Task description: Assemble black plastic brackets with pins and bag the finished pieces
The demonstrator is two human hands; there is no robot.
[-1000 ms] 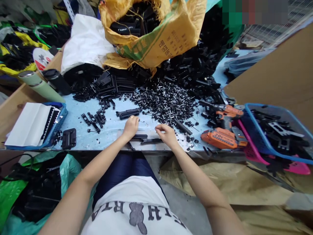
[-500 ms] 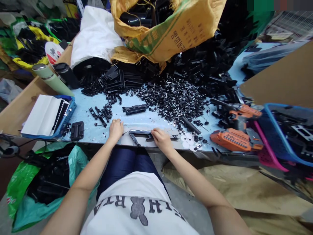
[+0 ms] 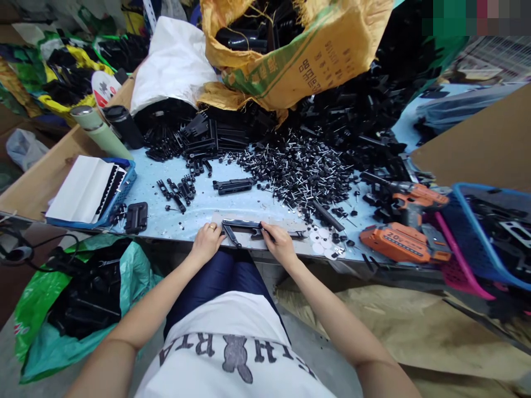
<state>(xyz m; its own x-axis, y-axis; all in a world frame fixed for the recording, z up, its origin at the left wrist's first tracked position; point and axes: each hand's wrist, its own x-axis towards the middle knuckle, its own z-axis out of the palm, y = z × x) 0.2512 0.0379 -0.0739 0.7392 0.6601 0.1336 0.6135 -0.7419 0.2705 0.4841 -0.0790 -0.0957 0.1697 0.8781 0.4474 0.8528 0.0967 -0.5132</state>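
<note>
In front of me at the table's front edge lies a long black plastic bracket (image 3: 243, 223) with a hinged arm (image 3: 232, 236) angled toward me. My right hand (image 3: 279, 241) is closed around its right part, thumb and forefinger pinching it. At the bracket's left end is my left hand (image 3: 207, 242), a ring on one finger; its fingertips are pressed together against that end, and whatever they pinch is too small to make out. Beyond the hands lies another black folded bracket (image 3: 234, 186). Several small black links (image 3: 176, 192) are scattered to the left of it.
A heap of black-headed metal pins (image 3: 307, 168) spreads behind the hands. An orange cordless drill (image 3: 398, 240) lies right, beside a blue basket (image 3: 460, 213). White discs (image 3: 321, 240) lie near the right hand. A blue tray (image 3: 128, 179) and a green flask (image 3: 103, 135) stand left.
My left hand has moved right and toward me, up to the bracket's left end. A thin rod seen earlier at its fingertips no longer shows. My right hand still grips the bracket.
</note>
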